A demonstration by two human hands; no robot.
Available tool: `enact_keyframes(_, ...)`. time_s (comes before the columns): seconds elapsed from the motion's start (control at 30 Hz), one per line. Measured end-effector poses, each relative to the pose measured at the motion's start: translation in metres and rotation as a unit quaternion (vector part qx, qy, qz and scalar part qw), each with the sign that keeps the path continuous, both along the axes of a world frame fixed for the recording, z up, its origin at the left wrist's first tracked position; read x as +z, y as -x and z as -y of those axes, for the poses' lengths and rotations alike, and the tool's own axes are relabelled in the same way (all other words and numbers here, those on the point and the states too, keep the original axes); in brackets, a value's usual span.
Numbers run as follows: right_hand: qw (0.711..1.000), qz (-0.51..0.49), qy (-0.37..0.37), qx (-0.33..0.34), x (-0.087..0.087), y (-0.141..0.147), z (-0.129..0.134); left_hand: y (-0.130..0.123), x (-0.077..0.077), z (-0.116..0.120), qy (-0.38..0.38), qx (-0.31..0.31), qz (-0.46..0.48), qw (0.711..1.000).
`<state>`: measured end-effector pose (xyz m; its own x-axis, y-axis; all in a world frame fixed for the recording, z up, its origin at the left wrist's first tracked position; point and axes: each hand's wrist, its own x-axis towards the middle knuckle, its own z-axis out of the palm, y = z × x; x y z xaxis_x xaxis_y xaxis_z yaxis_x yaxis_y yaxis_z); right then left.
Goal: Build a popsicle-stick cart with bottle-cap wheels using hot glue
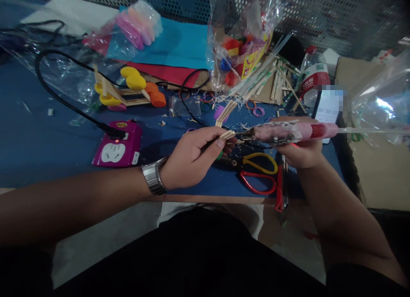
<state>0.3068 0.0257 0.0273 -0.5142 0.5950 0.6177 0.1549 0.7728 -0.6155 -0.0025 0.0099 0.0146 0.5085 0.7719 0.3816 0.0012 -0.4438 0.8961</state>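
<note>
Between the thumb and fingers of my left hand (195,158) is a small piece built of short wooden sticks (226,113), part of it hidden by the fingers. My right hand (303,152) is wrapped round a pink hot glue gun (282,132), whose front is dirty and scuffed. A clear glue stick (368,130) juts from its back end. The gun's nozzle points left, at or very close to the sticks; contact is hard to tell. A purple piece (221,112) shows behind the sticks. Scissors (258,173) with yellow and red handles lie just below the gun.
A purple power strip (118,143) with a black cable stands at left. Behind it sits a stick model (128,94) with yellow and orange pieces. A bag of colourful clay tubs (243,53), loose sticks (278,81), a bottle (314,75), a phone (328,105) and cardboard (381,173) lie further back and right.
</note>
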Motion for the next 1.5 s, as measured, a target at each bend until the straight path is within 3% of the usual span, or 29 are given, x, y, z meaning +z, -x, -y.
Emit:
enact_keyframes(0.73,0.996,0.002,0.058,-0.073,-0.008,-0.01,0.005,0.001,0.002,0.0,0.004,0.001,-0.016,1.0)
enact_keyframes(0.93,0.999,0.008,0.026,-0.046,-0.006,-0.007,0.002,0.0,0.002,0.0,0.002,-0.003,0.002,1.0)
enact_keyframes(1.13,0.993,-0.018,0.082,-0.085,-0.008,-0.007,0.002,0.0,0.002,0.0,-0.001,-0.004,-0.006,1.0)
enact_keyframes(1.37,1.0,0.003,-0.001,-0.028,-0.004,-0.005,0.001,-0.001,0.001,0.0,-0.005,-0.001,0.006,1.0)
enact_keyframes(1.5,0.998,0.015,0.03,-0.047,-0.004,-0.008,0.001,0.0,0.001,0.0,0.007,0.0,-0.004,1.0)
